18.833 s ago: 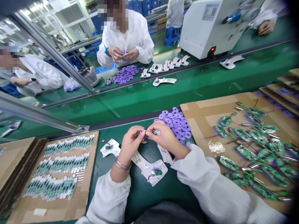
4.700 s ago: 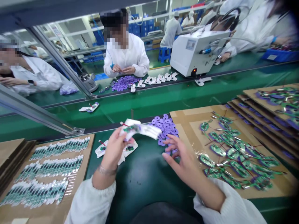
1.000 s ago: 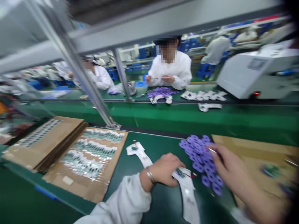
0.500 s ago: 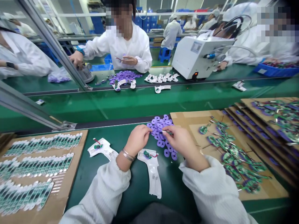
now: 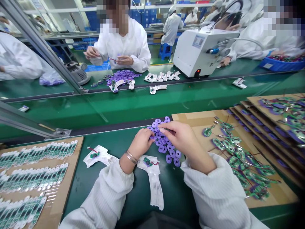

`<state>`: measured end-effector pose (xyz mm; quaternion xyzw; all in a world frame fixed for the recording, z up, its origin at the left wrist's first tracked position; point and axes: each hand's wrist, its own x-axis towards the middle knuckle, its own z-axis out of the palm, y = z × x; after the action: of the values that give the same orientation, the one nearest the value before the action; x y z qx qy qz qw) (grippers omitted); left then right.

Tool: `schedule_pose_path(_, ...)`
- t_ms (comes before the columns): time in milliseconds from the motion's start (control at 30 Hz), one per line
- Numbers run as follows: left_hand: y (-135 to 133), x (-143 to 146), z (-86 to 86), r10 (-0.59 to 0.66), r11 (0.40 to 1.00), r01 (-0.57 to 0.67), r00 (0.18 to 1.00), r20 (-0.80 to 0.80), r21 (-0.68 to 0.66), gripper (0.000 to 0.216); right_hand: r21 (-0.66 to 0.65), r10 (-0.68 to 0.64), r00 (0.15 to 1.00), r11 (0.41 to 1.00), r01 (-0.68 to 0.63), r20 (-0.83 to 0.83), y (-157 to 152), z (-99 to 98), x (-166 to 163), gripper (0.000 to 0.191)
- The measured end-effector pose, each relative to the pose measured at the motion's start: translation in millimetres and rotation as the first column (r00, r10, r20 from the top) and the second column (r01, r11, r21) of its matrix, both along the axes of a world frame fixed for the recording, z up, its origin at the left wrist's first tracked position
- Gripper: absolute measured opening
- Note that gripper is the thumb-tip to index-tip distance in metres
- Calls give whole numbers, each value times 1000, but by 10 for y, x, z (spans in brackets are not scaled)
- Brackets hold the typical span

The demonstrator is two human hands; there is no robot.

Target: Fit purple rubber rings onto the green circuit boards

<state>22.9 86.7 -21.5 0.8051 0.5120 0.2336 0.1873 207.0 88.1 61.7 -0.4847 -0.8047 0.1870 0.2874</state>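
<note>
Head view: left hand (image 5: 141, 149), right hand (image 5: 184, 143) at flat purple rings (image 5: 168, 158)

This is an electronics factory floor: green conveyor belts (image 5: 133, 106) run past workers (image 5: 125, 47) in white coats, with a white machine (image 5: 202, 54), blue crates (image 5: 281, 64), and cardboard trays (image 5: 205, 116) laid out with circuit boards (image 5: 238, 156).

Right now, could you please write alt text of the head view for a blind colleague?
The left hand and right hand work at a pile of purple rings on a green workbench. A white holder carrying a small green circuit board lies beside them, and cardboard sheets of circuit boards flank both sides.
</note>
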Motion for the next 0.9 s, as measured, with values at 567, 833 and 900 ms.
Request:
schedule_pose_path(567,-382,3,829,279,959,-124,555,783,-254,29,37,72,935,997,-64,-347,-216,164,-122,10)
schedule_pose_path(833,-412,-37,931,185,975,22,483,856,-223,22,230,92,952,973,-24,-292,-273,206,-112,10)
schedule_pose_path(900,-400,-59,932,155,981,31,467,870,-192,21,275,91,959,961,-14,-269,-292,213,-111,10)
